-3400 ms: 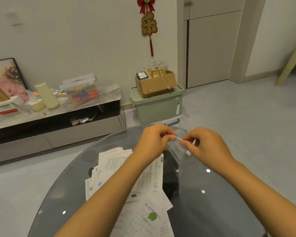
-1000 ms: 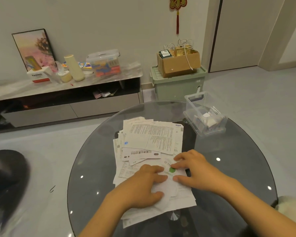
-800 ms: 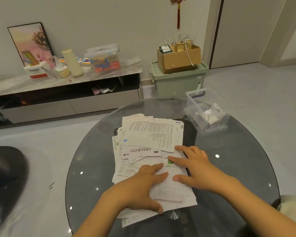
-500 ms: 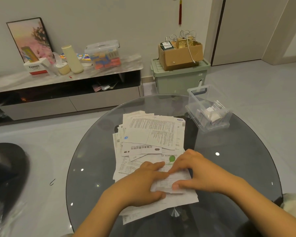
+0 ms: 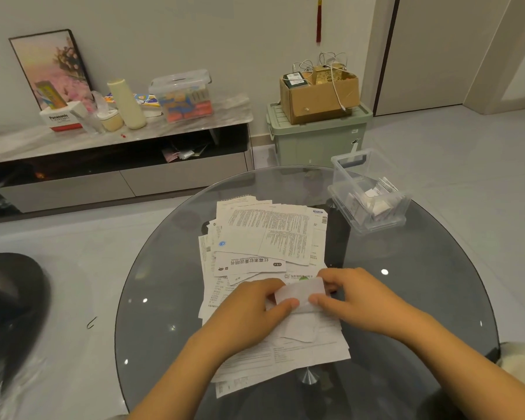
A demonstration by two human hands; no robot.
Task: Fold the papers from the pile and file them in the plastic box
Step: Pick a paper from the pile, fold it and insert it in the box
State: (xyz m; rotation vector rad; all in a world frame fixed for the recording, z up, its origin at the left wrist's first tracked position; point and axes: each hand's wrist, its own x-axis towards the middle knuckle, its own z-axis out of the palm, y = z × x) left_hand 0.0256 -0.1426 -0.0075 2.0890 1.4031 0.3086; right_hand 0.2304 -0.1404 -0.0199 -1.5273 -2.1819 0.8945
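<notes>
Nearest to us, our left hand [image 5: 249, 310] and right hand [image 5: 355, 298] meet over the near end of the paper pile [image 5: 267, 268], both pinching one small white sheet [image 5: 300, 294], thumbs on its near face and fingers behind it, its far edge lifted off the pile. The pile lies at the middle of the round glass table [image 5: 422, 283], its near sheets stopping short of the table's near rim. Bare glass lies left and right of the pile. Beyond the pile and to its right, well apart from it, the clear plastic box [image 5: 369, 192] stands open close to the table's far right rim, with folded papers [image 5: 373, 201] inside. Farther off, past the table, a green storage bin [image 5: 315, 137] carries a cardboard box [image 5: 319, 92].
</notes>
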